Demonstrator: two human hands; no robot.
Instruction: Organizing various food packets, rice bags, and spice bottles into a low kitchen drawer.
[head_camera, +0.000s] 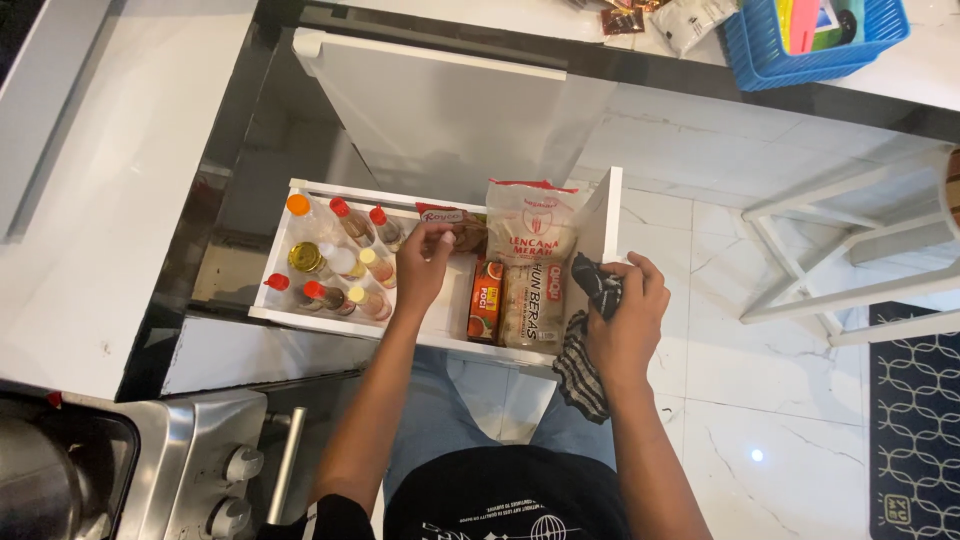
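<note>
Blue plastic basket (760, 55) sitting on the white desk (930, 60) at top right, a few snack packets (690, 20) lying just beside it. White stool frame (850, 250) standing on the marble floor (740, 400), patterned dark mat (915, 420) lying at the far right. Steel stove with knobs (225, 480) showing bottom left, another white desk (110, 180) running along the left.

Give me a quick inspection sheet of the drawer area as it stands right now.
Surface: white pull-out drawer, open, under a white counter.
Job's things: small packet and striped cloth.
Clutter: bottles at drawer's left; food packets and a carton at its right.
Grippers: left hand pinches the small packet; right hand grips the cloth at the drawer's side wall.
Cables: nothing seen.
Surroundings: stove knobs, blue basket, white stool, marble floor.
</note>
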